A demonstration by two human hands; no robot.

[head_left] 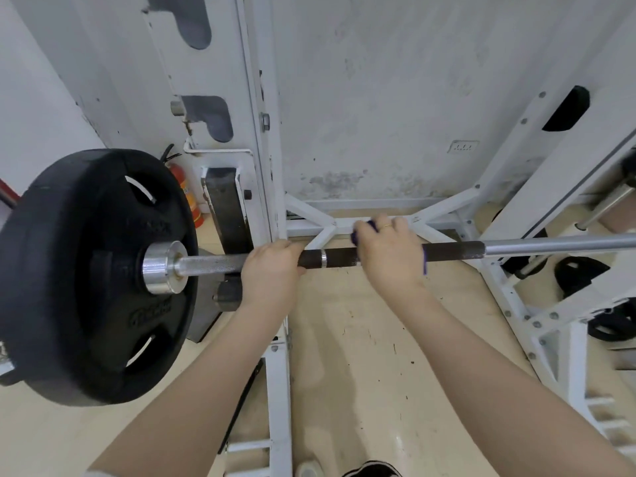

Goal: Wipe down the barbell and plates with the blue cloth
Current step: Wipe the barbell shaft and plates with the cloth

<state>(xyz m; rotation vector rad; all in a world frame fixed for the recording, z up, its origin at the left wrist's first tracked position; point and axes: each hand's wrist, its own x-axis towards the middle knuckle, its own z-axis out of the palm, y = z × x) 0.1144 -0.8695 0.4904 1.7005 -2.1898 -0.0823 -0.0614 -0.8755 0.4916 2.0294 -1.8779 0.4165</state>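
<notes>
Across the white rack (265, 208), the barbell (537, 245) lay level, carried at its left end by the rack upright, and that is why both hands could work on it without bearing its weight. Left hand (269, 270) was clamped round the shaft just where the bare knurled steel met the dark sleeve, fingers curled over the top and nothing else in its grip; my read is it was there as a brace, to stop the bar rolling while the other hand scrubbed. Right hand (389, 253) sat further along toward the middle of the bar, fingers wrapped over the shaft with the blue cloth (367, 226) bunched beneath the palm. Only scraps of cloth showed, one tuft above the knuckles and a thin edge at the wrist side, so the wrap looked full round the bar, which suits a sliding wipe. A ring showed on one finger of that hand.

Now the count. One barbell. One black weight plate (93, 273) loaded on the left end, hard against the shiny collar (161, 267), untouched by either hand. One cloth. Two hands, both on the shaft. Down at the right edge of the floor (364, 339), more black plates (578, 275) rested by the rack's feet; at least two, though I couldn't tell the full number. One red fire extinguisher (187, 197) stood behind the loaded plate, by the wall. One shoe toe peeked in at the bottom.
</notes>
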